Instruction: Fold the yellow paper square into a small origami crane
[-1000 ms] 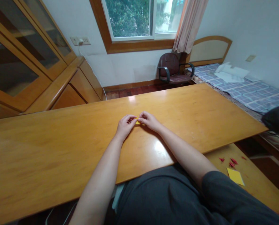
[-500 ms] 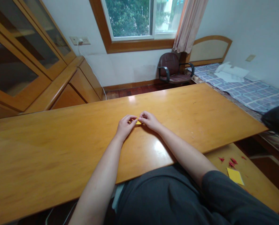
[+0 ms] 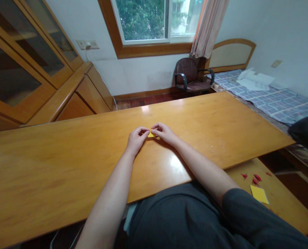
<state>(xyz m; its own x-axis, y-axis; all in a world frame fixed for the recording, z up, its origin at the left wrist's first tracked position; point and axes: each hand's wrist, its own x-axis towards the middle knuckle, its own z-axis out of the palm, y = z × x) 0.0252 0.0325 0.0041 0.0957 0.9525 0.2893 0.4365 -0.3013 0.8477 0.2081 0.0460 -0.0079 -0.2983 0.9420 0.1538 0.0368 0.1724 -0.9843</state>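
Paper point(image 3: 151, 135), yellow, between left grip point(image 3: 137, 139) and right grip point(image 3: 164, 133).

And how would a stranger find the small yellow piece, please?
On the long wooden table, find the left hand and right hand. The small yellow piece is between them: unlike the yellow sheet on the lower surface, it is held.

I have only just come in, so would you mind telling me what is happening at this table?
A person's left hand and right hand hold a small yellow piece, perhaps paper, with their fingertips at the wooden table. On the lower surface to the person's right lie a flat yellow sheet and several small red pieces.
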